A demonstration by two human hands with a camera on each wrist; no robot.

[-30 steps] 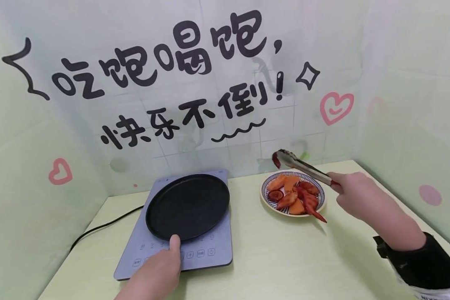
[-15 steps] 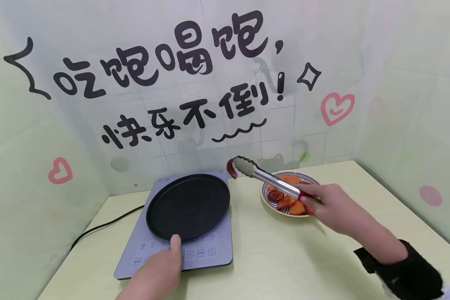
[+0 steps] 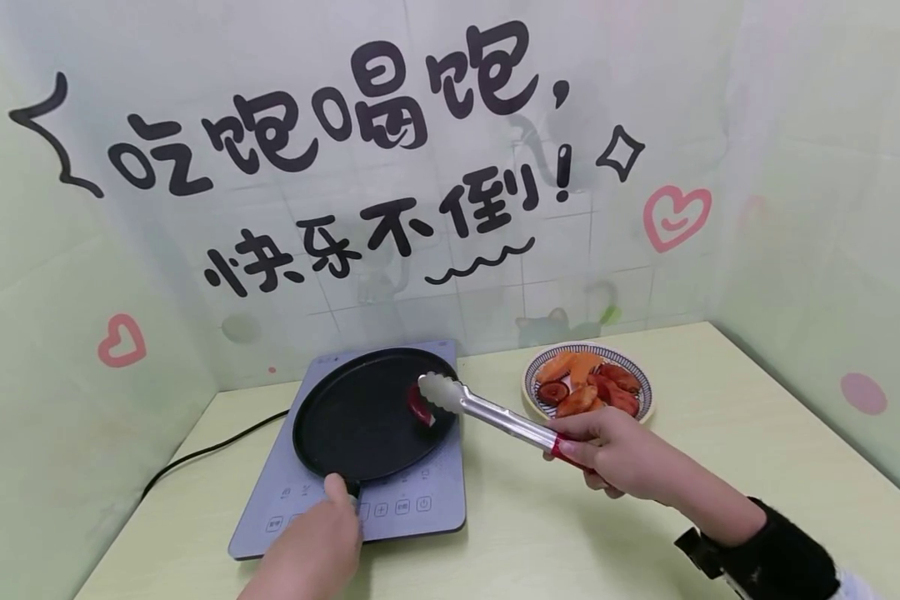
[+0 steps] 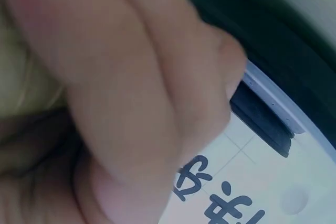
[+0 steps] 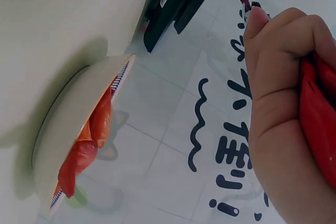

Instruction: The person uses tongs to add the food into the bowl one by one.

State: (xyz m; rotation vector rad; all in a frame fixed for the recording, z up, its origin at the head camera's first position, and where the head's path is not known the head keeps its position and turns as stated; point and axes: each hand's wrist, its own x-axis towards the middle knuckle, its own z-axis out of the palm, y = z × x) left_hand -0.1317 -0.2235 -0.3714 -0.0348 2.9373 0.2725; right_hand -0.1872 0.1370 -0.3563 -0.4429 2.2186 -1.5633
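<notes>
My left hand [image 3: 311,537] grips the short handle [image 3: 353,487] of a round black frying pan [image 3: 360,417], thumb on top; in the left wrist view its fingers [image 4: 131,77] curl beneath the pan. My right hand [image 3: 622,458] holds metal tongs [image 3: 510,422] with red grips [image 5: 320,108]. At the tongs' tip a dark red, curved piece of food [image 3: 420,406] is over the pan's right side; whether it touches the pan I cannot tell. Near my right hand stands a patterned plate [image 3: 529,402] bearing orange and red food pieces [image 3: 581,367].
Beneath the pan lies a grey induction cooker [image 3: 442,508] with touch keys along its front. Its black cord [image 3: 217,450] runs off left. A printed wall covering [image 3: 487,317] closes off the back and sides of the pale table [image 3: 540,533].
My right hand has carried the tongs and the dark red piece leftward from above the plate, then down over the pan. The left hand stays at the handle.
</notes>
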